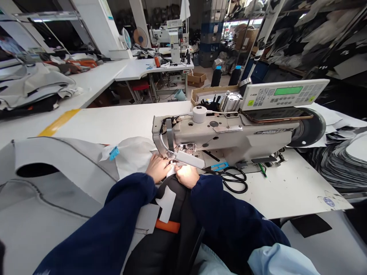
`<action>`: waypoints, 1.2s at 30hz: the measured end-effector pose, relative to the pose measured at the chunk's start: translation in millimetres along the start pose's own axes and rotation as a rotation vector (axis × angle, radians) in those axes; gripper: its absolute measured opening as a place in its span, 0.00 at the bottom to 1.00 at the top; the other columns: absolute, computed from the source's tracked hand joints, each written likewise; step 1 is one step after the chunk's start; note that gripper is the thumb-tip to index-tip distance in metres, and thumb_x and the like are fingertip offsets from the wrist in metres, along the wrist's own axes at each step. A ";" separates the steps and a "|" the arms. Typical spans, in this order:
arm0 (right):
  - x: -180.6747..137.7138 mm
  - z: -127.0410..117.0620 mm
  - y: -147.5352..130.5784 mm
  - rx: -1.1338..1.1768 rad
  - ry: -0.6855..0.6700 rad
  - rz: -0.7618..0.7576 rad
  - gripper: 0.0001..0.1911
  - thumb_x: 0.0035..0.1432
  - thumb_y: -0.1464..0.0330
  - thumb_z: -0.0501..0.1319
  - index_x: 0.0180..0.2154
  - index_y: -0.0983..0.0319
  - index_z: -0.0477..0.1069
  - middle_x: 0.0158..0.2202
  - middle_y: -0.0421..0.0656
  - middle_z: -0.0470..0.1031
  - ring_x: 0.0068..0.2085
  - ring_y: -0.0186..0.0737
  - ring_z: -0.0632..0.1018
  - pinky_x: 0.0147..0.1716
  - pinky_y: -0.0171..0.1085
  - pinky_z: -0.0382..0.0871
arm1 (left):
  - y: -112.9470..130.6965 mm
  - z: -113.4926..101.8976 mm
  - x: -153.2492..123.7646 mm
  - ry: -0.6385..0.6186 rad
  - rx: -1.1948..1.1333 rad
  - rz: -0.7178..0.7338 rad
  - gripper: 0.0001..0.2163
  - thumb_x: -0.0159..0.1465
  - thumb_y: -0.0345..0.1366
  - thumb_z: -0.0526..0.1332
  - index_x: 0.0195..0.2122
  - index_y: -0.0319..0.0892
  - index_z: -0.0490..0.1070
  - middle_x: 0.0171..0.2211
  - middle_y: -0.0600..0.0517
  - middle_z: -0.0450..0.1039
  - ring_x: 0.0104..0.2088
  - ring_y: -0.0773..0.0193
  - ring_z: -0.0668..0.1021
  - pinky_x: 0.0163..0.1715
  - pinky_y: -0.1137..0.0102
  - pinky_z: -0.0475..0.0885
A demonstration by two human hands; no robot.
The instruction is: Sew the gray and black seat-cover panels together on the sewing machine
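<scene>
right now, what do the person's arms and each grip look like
The left sleeve and right sleeve are dark navy, long and loose, gathered near the wrists. Light blue fabric shows beyond the right sleeve's upper end, near a small pale mark, too small to read. The left grip and right grip are bare hands, without gloves.

The sewing machine (246, 135) stands on the near surface (123, 118), with a phone (282, 114) on top, scissors (219, 173) at its near side and a box (197, 93) on its far side. Fabric (83, 158) lies to its left, stacked pieces (335, 168) to its right; a second machine (174, 46) stands on the far surface (136, 71).
</scene>
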State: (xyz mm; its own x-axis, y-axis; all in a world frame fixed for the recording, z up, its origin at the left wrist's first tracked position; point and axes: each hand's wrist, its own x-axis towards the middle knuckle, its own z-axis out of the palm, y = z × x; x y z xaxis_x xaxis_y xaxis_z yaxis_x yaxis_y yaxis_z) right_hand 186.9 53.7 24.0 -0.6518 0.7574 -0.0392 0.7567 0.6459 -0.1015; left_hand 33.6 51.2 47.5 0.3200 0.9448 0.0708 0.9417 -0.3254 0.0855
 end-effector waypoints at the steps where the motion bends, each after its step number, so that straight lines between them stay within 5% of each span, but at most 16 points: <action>1: 0.5 0.1 0.1 0.007 0.000 -0.002 0.16 0.58 0.74 0.50 0.47 0.70 0.69 0.37 0.54 0.76 0.40 0.45 0.77 0.40 0.39 0.66 | 10.3 -1.4 -11.8 0.018 -0.014 0.017 0.13 0.62 0.39 0.51 0.41 0.43 0.72 0.44 0.44 0.73 0.46 0.53 0.72 0.51 0.57 0.61; 6: -1.8 -1.6 -0.1 0.031 -0.011 0.011 0.17 0.59 0.74 0.50 0.48 0.70 0.68 0.38 0.54 0.75 0.40 0.46 0.76 0.41 0.41 0.66 | 44.7 15.0 -49.6 0.069 0.080 -0.057 0.16 0.55 0.29 0.54 0.45 0.40 0.69 0.41 0.43 0.73 0.42 0.53 0.72 0.42 0.62 0.67; 9: -9.8 -2.6 0.5 0.033 -0.018 0.029 0.18 0.61 0.74 0.47 0.50 0.69 0.67 0.40 0.54 0.75 0.42 0.47 0.75 0.41 0.42 0.66 | 32.8 31.9 -42.4 0.114 0.070 -0.155 0.18 0.53 0.23 0.50 0.41 0.40 0.71 0.36 0.43 0.73 0.38 0.54 0.73 0.38 0.62 0.68; 16: -22.2 -1.8 4.3 0.073 -0.063 0.076 0.17 0.62 0.69 0.47 0.49 0.62 0.69 0.43 0.49 0.74 0.42 0.47 0.75 0.34 0.39 0.67 | -2.6 33.3 -22.3 0.138 -0.460 -0.340 0.20 0.49 0.25 0.47 0.38 0.39 0.74 0.38 0.50 0.74 0.40 0.62 0.75 0.42 0.71 0.69; 25: -20.2 -3.9 8.9 0.131 -0.063 0.089 0.17 0.61 0.69 0.48 0.47 0.60 0.71 0.41 0.47 0.75 0.44 0.46 0.74 0.36 0.38 0.66 | 12.9 18.3 -22.7 -0.105 -0.140 -0.288 0.16 0.61 0.34 0.49 0.42 0.49 0.76 0.41 0.53 0.76 0.45 0.57 0.75 0.37 0.67 0.67; 36: -14.9 6.6 20.1 0.188 -0.026 0.089 0.17 0.61 0.70 0.50 0.49 0.59 0.71 0.43 0.46 0.75 0.45 0.42 0.74 0.44 0.37 0.64 | 11.9 5.3 -12.1 -0.289 0.079 -0.004 0.16 0.61 0.30 0.47 0.38 0.42 0.75 0.36 0.47 0.76 0.39 0.56 0.76 0.30 0.67 0.63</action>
State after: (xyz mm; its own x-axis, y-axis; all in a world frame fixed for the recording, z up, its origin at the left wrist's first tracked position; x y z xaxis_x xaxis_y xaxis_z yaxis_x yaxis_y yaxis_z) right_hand 211.5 54.7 16.0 -0.5859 0.8063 -0.0816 0.7898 0.5455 -0.2805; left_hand 41.5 36.1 42.3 0.3215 0.9218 -0.2167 0.9446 -0.3280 0.0063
